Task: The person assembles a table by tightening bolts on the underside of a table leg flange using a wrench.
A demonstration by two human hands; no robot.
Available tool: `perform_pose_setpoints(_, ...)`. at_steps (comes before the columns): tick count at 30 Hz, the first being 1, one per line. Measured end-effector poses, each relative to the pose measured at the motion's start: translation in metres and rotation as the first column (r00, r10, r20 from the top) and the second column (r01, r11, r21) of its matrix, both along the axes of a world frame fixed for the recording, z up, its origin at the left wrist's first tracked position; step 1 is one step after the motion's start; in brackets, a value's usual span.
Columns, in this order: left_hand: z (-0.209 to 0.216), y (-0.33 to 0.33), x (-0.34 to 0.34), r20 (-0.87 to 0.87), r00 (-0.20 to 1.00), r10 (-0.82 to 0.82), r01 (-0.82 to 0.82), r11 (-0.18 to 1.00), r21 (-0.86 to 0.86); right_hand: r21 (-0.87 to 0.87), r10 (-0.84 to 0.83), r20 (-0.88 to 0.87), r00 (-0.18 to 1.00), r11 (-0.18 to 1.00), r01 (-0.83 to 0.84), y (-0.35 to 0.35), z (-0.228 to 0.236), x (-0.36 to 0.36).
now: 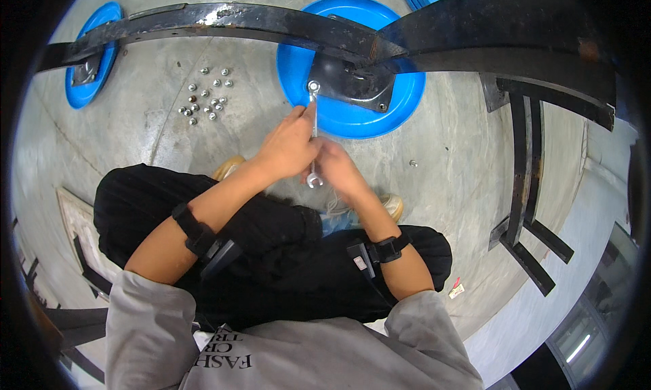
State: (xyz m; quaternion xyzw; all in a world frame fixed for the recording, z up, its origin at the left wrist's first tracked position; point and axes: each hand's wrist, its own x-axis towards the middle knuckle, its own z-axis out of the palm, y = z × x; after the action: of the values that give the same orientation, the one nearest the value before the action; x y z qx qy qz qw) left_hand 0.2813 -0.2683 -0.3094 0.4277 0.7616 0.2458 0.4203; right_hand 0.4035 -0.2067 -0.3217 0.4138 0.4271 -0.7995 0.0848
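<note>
A silver combination wrench (314,122) has its ring end over a bolt at the near left corner of a black metal plate (352,85). The plate lies on a round blue disc (400,112) on the floor. My left hand (291,144) is closed on the wrench's shaft. Lower down, beside the open jaw end, my right hand (333,165) has its fingers curled about the shaft, slightly blurred. Another bolt (382,107) sits at the plate's near right corner.
Several loose nuts or bolts (203,98) lie on the concrete left of the disc; one small fastener (413,163) lies right of my hands. A long black steel beam (224,20) spans the top, joined to a wider beam (502,30). A second blue disc (108,24) stands far left.
</note>
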Motion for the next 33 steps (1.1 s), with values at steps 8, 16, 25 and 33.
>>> perform_pose_setpoints(8, -0.014, -0.002, 0.007, 0.217, 0.973, -0.08, 0.065, 0.995, 0.077, 0.696, 0.191, 0.375, 0.907, 0.589, -0.412, 0.063, 0.021, 0.027)
perform_pose_setpoints(16, -0.008, 0.011, 0.007, 0.58, 0.799, 0.159, -0.331, 0.922, 0.202, 0.399, 0.118, 0.153, 0.981, 0.901, -0.17, 0.037, 0.03, 0.01)
perform_pose_setpoints(25, -0.006, 0.005, 0.003, 0.559, 0.793, 0.243, -0.245, 0.967, -0.072, 0.131, 0.034, -0.02, 0.999, 0.991, -0.031, 0.002, 0.013, 0.005)
perform_pose_setpoints(33, -0.006, 0.004, 0.007, 0.411, 0.859, 0.306, -0.297, 0.951, -0.088, 0.108, 0.019, 0.015, 1.0, 0.994, -0.02, 0.0, 0.019, -0.003)
